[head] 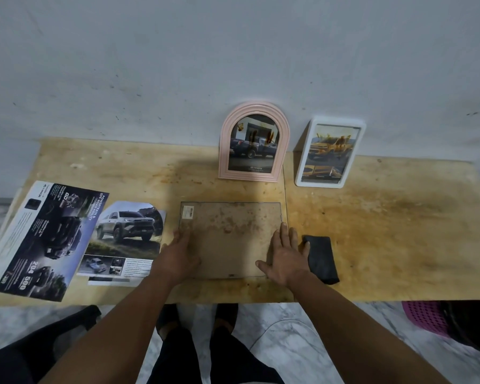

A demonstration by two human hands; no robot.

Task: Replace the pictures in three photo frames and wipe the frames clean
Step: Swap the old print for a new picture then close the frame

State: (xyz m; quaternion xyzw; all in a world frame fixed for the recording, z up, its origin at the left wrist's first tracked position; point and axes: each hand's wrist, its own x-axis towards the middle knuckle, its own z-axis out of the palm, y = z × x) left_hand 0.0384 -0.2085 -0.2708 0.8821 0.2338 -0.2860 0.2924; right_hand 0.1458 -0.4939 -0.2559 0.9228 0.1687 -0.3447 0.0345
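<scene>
A thin rectangular photo frame (229,234) lies face down on the wooden table (385,231), its stained brown backing board up. My left hand (180,254) rests flat on its left edge, my right hand (284,259) flat on its right edge, fingers spread. A pink arched frame (254,142) with a smeared truck picture leans against the wall. Beside it to the right leans a white rectangular frame (330,152) with a smeared yellow truck picture. A dark folded cloth (320,257) lies just right of my right hand. Two truck pictures (128,236) (43,239) lie at the left.
The grey wall (233,65) rises right behind the table. A pink plastic basket (427,317) sits on the marble floor under the table's right end. A dark chair part (75,325) is at lower left. My legs stand at the table's front edge.
</scene>
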